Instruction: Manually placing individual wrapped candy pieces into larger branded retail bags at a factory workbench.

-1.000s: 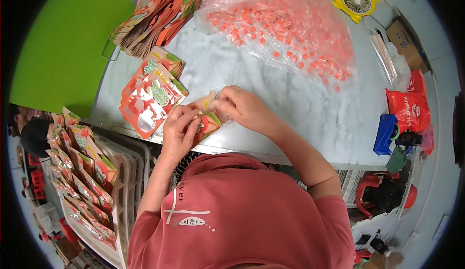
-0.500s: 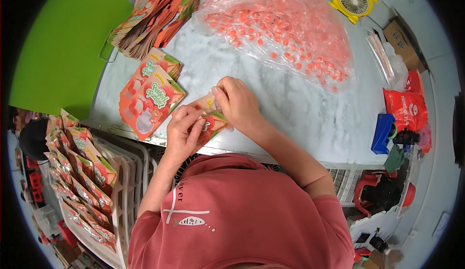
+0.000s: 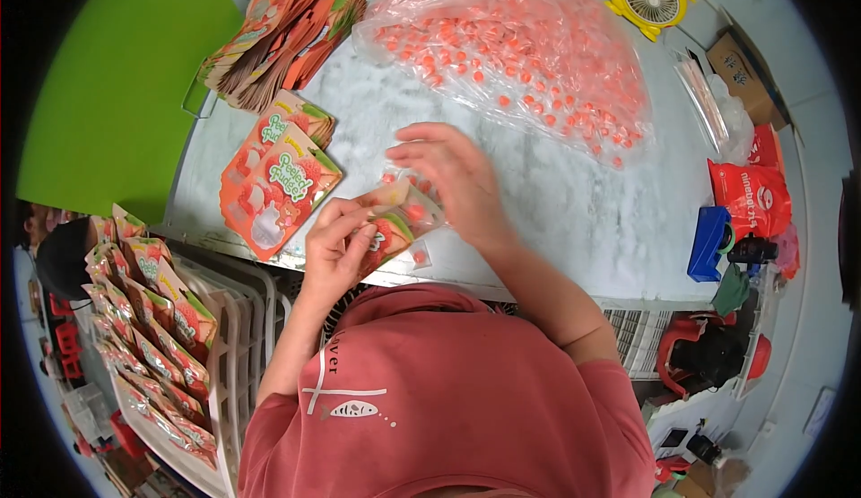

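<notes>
My left hand point(image 3: 334, 251) pinches a red and green printed pouch point(image 3: 387, 233) near the table's front edge. The pouch's mouth gapes toward the right. At that mouth lie clear little packets, each with a red candy point(image 3: 416, 212) inside; one more wrapped candy point(image 3: 420, 255) rests beside the pouch on the table. My right hand point(image 3: 459, 182) hovers just right of the pouch, fingers stretched and apart, and partly covers the packets. Two small stacks of the same flat pouches point(image 3: 291, 175) lie left of my hands.
A big clear bag of red candies point(image 3: 529, 58) covers the table's far side. A thick pile of pouches point(image 3: 278, 40) sits far left, near a green panel point(image 3: 117, 85). Filled pouches point(image 3: 161, 354) stand in a white crate point(image 3: 224, 408) at left. A yellow fan point(image 3: 652, 0) stands far right.
My right hand has let go of the pouch's mouth, spread its fingers and moved slightly right. The pouch's mouth now gapes, and wrapped candies show beside it. My left hand keeps its grip.
</notes>
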{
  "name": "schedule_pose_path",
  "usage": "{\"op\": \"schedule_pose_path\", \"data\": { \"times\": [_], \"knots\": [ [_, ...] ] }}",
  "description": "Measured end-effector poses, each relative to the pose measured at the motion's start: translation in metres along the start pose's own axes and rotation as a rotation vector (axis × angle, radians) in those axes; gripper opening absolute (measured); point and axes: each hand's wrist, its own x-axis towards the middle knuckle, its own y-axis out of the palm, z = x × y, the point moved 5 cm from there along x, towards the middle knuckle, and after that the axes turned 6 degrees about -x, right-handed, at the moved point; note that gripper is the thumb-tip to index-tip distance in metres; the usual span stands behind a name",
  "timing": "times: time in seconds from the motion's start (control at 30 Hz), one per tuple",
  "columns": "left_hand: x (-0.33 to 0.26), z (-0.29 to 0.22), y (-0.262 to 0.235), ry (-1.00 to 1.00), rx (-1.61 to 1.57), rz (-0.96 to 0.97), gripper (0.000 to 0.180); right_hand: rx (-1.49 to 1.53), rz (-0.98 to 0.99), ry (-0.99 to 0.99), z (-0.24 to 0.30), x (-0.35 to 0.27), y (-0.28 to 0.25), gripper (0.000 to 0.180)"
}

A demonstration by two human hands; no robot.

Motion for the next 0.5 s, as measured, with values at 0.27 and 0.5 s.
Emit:
{"op": "schedule_pose_path", "data": {
  "times": [0.27,0.5],
  "knots": [
    [-0.017,0.006,-0.067,-0.133,-0.384,-0.197,0.023,-1.115,0.010,-0.311,-0.050,-0.069,-0.064,0.061],
    [-0.021,-0.007,-0.084,-0.067,-0.264,-0.241,0.025,-1.478,0.404,-0.356,-0.083,-0.056,-0.003,0.089]
  ]
}}
